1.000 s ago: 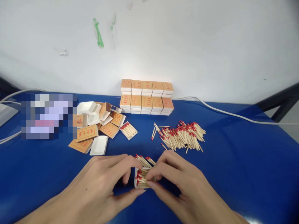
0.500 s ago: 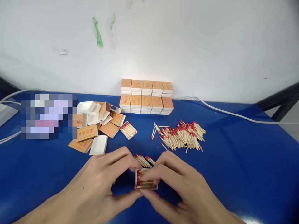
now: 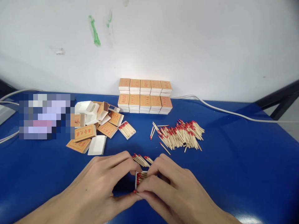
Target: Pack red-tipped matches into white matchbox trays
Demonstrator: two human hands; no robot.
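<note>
A small white matchbox tray (image 3: 136, 180) with red-headed matches lying in it is near the front of the table. My left hand (image 3: 109, 177) is closed around the tray's left side, with a finger at the far edge and the thumb at the near edge. Bent over its right part, my right hand (image 3: 168, 183) covers much of the tray. Thumb and forefinger pinch a match (image 3: 135, 191) at the near rim, its red head poking out by my left thumb. Just beyond the tray lie several loose matches (image 3: 140, 160), partly hidden by my hands.
A large heap of matches (image 3: 179, 135) lies right. Left are jumbled matchbox sleeves (image 3: 85, 133) and white trays (image 3: 97, 145), beside a filled tray (image 3: 126, 129). Stacked matchboxes (image 3: 144, 102) stand against the white wall (image 3: 198, 46). A cable (image 3: 224, 112) crosses the blue table (image 3: 233, 161).
My right fingers have moved from inside the tray toward its near left edge, pinching a match there and covering more of the tray. The view has shifted slightly.
</note>
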